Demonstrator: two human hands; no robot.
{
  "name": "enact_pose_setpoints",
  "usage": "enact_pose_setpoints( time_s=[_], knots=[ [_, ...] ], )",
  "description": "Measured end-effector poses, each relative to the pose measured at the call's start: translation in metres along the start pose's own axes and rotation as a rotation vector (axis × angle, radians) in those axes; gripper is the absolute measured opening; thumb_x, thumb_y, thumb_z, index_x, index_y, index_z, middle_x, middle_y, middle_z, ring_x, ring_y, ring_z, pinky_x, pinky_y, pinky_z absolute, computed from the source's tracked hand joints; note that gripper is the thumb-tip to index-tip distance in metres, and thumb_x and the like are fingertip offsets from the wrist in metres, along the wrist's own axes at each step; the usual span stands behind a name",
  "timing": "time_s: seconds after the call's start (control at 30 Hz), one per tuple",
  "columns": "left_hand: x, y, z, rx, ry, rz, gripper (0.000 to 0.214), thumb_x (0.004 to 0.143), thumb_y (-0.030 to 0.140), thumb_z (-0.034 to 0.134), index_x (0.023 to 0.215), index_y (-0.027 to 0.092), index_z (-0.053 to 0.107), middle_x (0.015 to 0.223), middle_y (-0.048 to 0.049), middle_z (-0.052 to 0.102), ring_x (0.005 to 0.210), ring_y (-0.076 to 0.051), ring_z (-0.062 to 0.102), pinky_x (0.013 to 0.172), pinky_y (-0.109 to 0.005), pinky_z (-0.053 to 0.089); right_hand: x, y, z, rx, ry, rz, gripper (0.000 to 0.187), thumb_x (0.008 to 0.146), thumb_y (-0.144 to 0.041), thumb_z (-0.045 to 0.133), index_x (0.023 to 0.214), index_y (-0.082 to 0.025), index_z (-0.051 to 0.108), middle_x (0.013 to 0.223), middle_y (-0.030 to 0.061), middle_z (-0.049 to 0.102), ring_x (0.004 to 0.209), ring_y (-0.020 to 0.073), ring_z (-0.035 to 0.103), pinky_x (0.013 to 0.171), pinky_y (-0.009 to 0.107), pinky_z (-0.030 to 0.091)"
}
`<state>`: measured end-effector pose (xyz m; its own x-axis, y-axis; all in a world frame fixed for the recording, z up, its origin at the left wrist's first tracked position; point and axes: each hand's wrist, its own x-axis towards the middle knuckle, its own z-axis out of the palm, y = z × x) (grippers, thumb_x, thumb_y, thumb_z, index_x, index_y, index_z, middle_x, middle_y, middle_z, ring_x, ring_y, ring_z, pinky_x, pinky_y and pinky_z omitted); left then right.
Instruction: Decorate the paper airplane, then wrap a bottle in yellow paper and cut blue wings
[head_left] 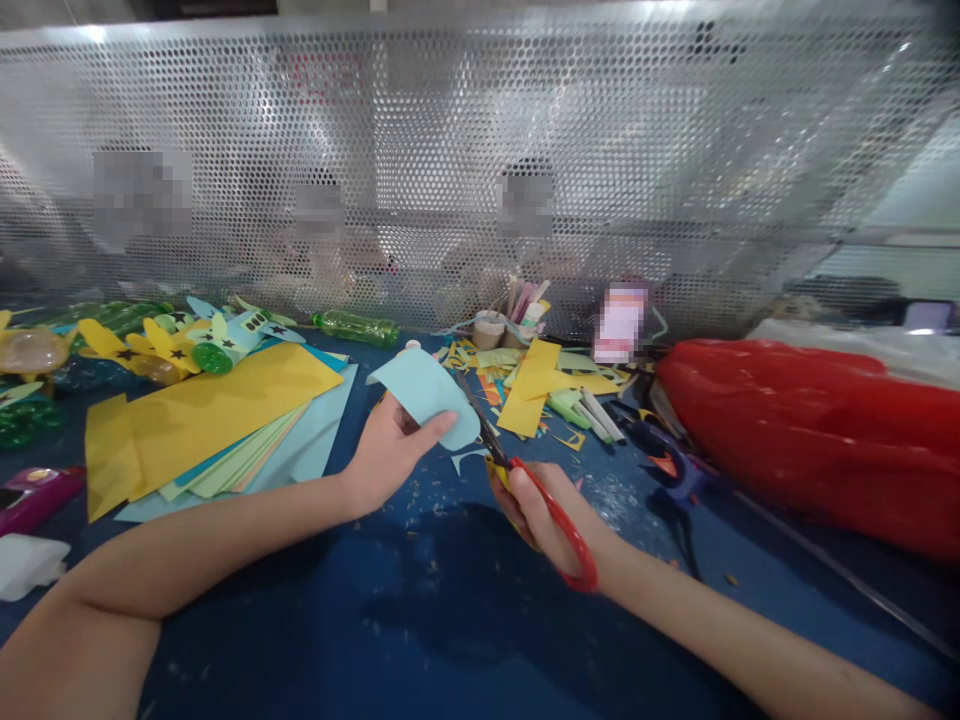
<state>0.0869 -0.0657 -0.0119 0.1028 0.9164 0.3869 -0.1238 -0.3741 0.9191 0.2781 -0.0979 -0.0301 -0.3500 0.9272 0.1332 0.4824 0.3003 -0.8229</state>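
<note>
My left hand (pixel 390 450) pinches a curved piece of light blue paper (pixel 427 395) and holds it above the dark blue table (pixel 420 620). My right hand (pixel 544 515) grips red-and-yellow-handled scissors (pixel 525 480). The blades point up and left and meet the lower right edge of the blue paper. A small blue offcut (pixel 466 459) hangs just below the cut.
A stack of yellow and blue paper sheets (pixel 217 420) lies to the left. Green bottles and paper-winged craft pieces (pixel 187 340) sit at far left. Paper scraps, markers and a tape roll (pixel 489 328) lie ahead. A red plastic bag (pixel 810 430) fills the right. A perforated metal screen (pixel 480 160) stands behind.
</note>
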Motion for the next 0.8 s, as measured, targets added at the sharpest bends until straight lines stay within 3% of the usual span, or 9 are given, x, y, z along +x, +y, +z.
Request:
enact_pose_setpoints(
  time_s=[0.13, 0.3, 0.4, 0.53, 0.63, 0.8],
  knots=[
    [0.001, -0.003, -0.001, 0.02, 0.008, -0.014, 0.046, 0.078, 0.036, 0.069, 0.117, 0.016, 0.055, 0.11, -0.0085, 0.069, 0.107, -0.024, 0.062, 0.096, -0.04, 0.049, 0.002, 0.002, 0.0, 0.053, 0.049, 0.064, 0.061, 0.085, -0.075, 0.029, 0.052, -0.024, 0.033, 0.04, -0.0029, 0.036, 0.037, 0.0094, 0.033, 0.036, 0.024, 0.025],
    [-0.006, -0.009, 0.0, 0.055, -0.025, -0.048, 0.046, 0.078, 0.036, 0.069, 0.116, 0.016, 0.054, 0.11, -0.0095, 0.069, 0.102, -0.024, 0.065, 0.092, -0.04, 0.051, 0.011, -0.001, -0.003, 0.047, 0.102, 0.053, 0.051, 0.081, -0.067, 0.051, 0.059, -0.021, 0.048, 0.056, 0.0013, 0.055, 0.053, 0.0143, 0.052, 0.052, 0.027, 0.042],
    [-0.012, -0.012, 0.001, 0.111, -0.115, -0.071, 0.042, 0.08, 0.034, 0.067, 0.116, 0.015, 0.057, 0.113, -0.0109, 0.068, 0.105, -0.024, 0.064, 0.093, -0.039, 0.051, 0.018, 0.006, 0.0, 0.077, 0.124, 0.015, 0.042, 0.072, -0.058, 0.067, 0.066, -0.021, 0.047, 0.057, -0.0027, 0.052, 0.053, 0.0125, 0.047, 0.052, 0.027, 0.042],
    [-0.017, -0.017, -0.003, 0.251, -0.266, 0.034, 0.056, 0.082, 0.032, 0.066, 0.133, 0.02, 0.049, 0.126, -0.0097, 0.062, 0.11, -0.024, 0.062, 0.1, -0.039, 0.047, 0.025, 0.025, 0.007, 0.294, 0.075, 0.003, 0.037, 0.07, -0.05, 0.073, 0.079, -0.021, 0.051, 0.066, -0.0023, 0.056, 0.059, 0.0147, 0.053, 0.057, 0.028, 0.046],
    [-0.018, -0.021, -0.006, 0.32, -0.304, 0.12, 0.058, 0.083, 0.029, 0.064, 0.137, 0.021, 0.047, 0.132, -0.0088, 0.059, 0.116, -0.023, 0.058, 0.106, -0.038, 0.043, 0.028, 0.034, 0.009, 0.398, 0.023, -0.012, 0.034, 0.072, -0.047, 0.073, 0.082, -0.02, 0.055, 0.069, -0.0009, 0.06, 0.064, 0.0161, 0.058, 0.062, 0.029, 0.048],
    [-0.019, -0.03, -0.007, 0.349, -0.413, 0.234, 0.061, 0.083, 0.027, 0.06, 0.141, 0.021, 0.041, 0.135, -0.0089, 0.056, 0.121, -0.023, 0.055, 0.106, -0.036, 0.043, 0.031, 0.041, 0.006, 0.571, 0.112, 0.08, 0.036, 0.067, -0.042, 0.078, 0.091, -0.021, 0.061, 0.08, 0.0006, 0.066, 0.073, 0.018, 0.063, 0.069, 0.03, 0.05]
  ],
)
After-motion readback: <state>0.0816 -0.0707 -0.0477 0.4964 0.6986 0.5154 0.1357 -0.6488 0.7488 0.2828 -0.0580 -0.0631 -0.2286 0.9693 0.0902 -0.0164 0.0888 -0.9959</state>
